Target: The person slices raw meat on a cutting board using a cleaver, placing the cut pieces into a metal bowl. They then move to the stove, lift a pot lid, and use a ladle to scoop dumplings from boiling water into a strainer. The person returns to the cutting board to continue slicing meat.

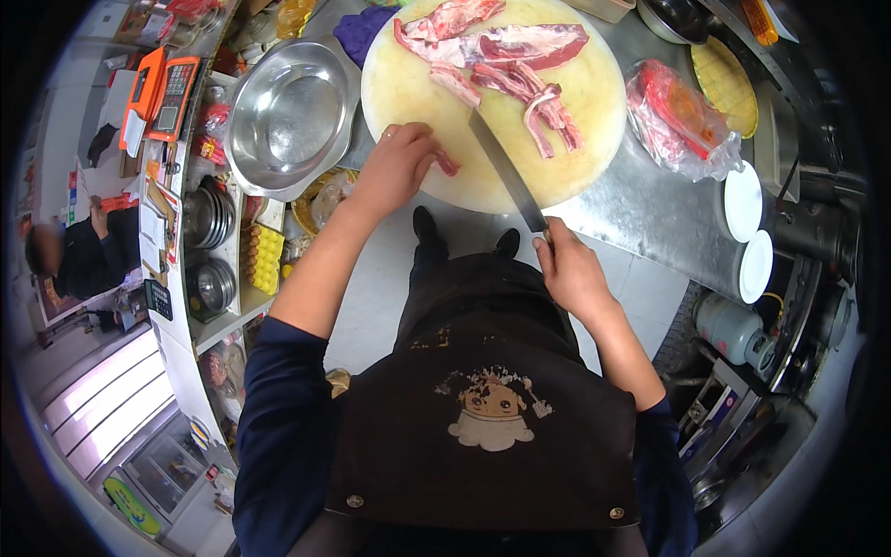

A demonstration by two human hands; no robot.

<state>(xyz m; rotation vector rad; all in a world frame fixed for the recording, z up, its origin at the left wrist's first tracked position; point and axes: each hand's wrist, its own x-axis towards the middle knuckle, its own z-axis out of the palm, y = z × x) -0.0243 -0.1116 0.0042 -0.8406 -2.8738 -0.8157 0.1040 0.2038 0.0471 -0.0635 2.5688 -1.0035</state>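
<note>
A thick round cutting board (445,191) carries several pieces of raw ribs. At its near left edge, my left hand (400,163) has its fingers curled on a short piece of raw meat (447,164), partly hidden by the fingertips. My right hand (574,268) grips the handle of a cleaver (507,167), whose blade slants across the board. Close to the blade's tip lies a short rib piece (455,83). Cut rib strips (529,97) are to the right of it, and a larger slab of ribs (501,47) rests behind them.
A steel basin (292,118) stands left of the board. To the right are a plastic-bagged item (679,118) and two white lids or plates (743,202). Shelves hold an egg tray (264,259) and stacked metal bowls (209,217). Another person (90,244) is at far left; a gas cylinder (731,327) stands at right.
</note>
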